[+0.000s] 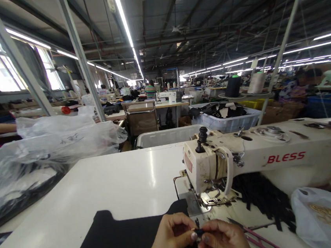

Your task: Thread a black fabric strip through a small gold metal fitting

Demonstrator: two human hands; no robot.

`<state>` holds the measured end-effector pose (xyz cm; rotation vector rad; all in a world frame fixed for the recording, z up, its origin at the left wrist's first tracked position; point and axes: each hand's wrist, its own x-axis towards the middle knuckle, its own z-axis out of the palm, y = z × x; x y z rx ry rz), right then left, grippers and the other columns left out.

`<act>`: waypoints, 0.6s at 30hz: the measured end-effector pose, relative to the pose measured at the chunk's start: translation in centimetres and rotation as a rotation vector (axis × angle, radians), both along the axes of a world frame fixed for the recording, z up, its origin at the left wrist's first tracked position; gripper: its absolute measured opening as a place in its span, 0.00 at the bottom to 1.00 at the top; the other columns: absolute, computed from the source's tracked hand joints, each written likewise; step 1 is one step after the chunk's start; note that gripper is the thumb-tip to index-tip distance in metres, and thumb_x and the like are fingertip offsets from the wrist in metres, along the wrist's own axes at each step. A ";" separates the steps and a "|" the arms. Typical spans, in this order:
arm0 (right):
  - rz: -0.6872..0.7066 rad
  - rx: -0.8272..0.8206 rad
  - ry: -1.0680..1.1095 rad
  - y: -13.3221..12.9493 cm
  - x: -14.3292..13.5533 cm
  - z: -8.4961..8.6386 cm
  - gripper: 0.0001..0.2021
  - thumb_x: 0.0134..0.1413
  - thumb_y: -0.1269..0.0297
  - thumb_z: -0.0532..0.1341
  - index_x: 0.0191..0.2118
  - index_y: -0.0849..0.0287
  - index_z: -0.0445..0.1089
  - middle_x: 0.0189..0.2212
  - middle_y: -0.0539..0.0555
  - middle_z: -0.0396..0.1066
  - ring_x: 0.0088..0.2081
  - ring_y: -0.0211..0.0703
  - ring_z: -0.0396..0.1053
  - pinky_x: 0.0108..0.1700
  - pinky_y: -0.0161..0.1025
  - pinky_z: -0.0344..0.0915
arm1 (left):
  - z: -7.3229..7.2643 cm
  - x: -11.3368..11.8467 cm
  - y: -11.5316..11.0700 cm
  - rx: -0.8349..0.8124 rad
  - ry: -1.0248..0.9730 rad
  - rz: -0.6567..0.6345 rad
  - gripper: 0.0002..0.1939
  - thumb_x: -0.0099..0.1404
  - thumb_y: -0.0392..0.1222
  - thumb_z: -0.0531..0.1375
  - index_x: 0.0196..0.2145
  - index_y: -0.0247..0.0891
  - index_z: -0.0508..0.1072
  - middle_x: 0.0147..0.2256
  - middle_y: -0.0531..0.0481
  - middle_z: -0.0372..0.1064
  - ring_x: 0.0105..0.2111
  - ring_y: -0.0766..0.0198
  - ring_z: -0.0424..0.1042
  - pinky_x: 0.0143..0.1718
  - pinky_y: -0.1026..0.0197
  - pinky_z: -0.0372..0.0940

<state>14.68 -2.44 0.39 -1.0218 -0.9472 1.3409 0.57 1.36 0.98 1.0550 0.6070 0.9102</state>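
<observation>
Both hands sit right at the bottom edge: the left hand [169,240] and the right hand [224,239] meet fingertip to fingertip, each pinching the same small black piece [198,232] between thumb and fingers, just in front of the presser foot [214,201]. Too tiny to say what that piece is exactly, looks like a strip of tape or fabric.

Going left to right: far left there's a clear plastic bag [38,153] with dark stuff inside, slumped on the white table [115,180]. A black fabric panel [121,239] lies flat on the table under the left hand. Then comes the cream sewing machine [246,159] with BLESS in red on its arm, head pointing left. Under that arm, a messy pile of black strips [262,198]. Pink-handled scissors [260,240] lie just beside the right hand. Far right corner, a white plastic bag [325,213] holding gold-coloured metal bits.

Behind the table, a white bin [167,136], and more workstations further back
</observation>
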 end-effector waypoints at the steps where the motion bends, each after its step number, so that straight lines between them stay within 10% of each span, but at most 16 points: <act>1: -0.003 -0.004 0.000 0.0 0.0 0.0 0.17 0.31 0.54 0.70 0.23 0.64 0.71 0.16 0.55 0.72 0.18 0.36 0.68 0.21 0.28 0.62 | 0.2 0.0 0.0 0.011 0.012 0.009 0.12 0.44 0.42 0.68 0.21 0.30 0.73 0.19 0.52 0.64 0.20 0.72 0.62 0.24 0.69 0.55; 12: -0.007 -0.147 0.016 0.4 0.3 0.0 0.19 0.28 0.53 0.71 0.22 0.64 0.72 0.17 0.53 0.72 0.20 0.36 0.70 0.21 0.27 0.63 | 0.0 -0.1 -0.4 0.300 0.381 0.129 0.08 0.51 0.39 0.62 0.23 0.30 0.71 0.24 0.49 0.63 0.25 0.67 0.62 0.25 0.67 0.55; 18: 0.008 -0.108 0.017 0.3 0.1 0.3 0.18 0.29 0.53 0.71 0.23 0.65 0.72 0.18 0.54 0.72 0.20 0.36 0.70 0.22 0.27 0.65 | -0.2 0.0 -0.4 0.120 0.328 0.138 0.08 0.47 0.38 0.63 0.23 0.29 0.70 0.21 0.50 0.65 0.22 0.68 0.63 0.24 0.68 0.57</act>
